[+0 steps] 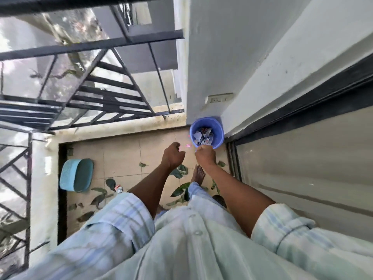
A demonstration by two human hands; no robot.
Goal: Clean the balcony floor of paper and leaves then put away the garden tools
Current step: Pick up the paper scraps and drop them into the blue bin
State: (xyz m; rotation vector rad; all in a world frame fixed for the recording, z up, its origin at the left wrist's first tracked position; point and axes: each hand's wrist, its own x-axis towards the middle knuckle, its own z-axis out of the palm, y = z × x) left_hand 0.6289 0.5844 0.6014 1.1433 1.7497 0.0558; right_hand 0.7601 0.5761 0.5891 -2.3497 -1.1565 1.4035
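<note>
Looking straight down at a balcony floor [121, 158] here, beige tiles. Both arms are stretched out toward a blue bucket [219, 136] tucked in the corner where the white wall [212, 57] meets the sliding door [302, 158]. The bucket has torn paper [202, 136] in it already — whitish scraps with some colour on them.

Right hand [205, 155] is right at the near rim of the bucket, fingers curled under. Can't tell if it's gripping anything; the fingertips are hidden from this angle. Left hand [172, 155] is just beside it, a bit to the left, over the tiles, also curled into a loose fist. Something pinkish shows near its fingers but it's too blurry to say whether that's held or just on the floor.

Leaves [179, 171] are scattered all over the tiles below the arms — green ones, several near the bare foot [198, 173] and more toward the left. There's a small crumpled scrap [119, 188] on the floor by the left sleeve [121, 219]. A teal tub [77, 174] lies tipped on its side against the low ledge on the left. Black railing [90, 87] runs along the outer edge, and there's a wall socket [219, 98] above the bucket.
</note>
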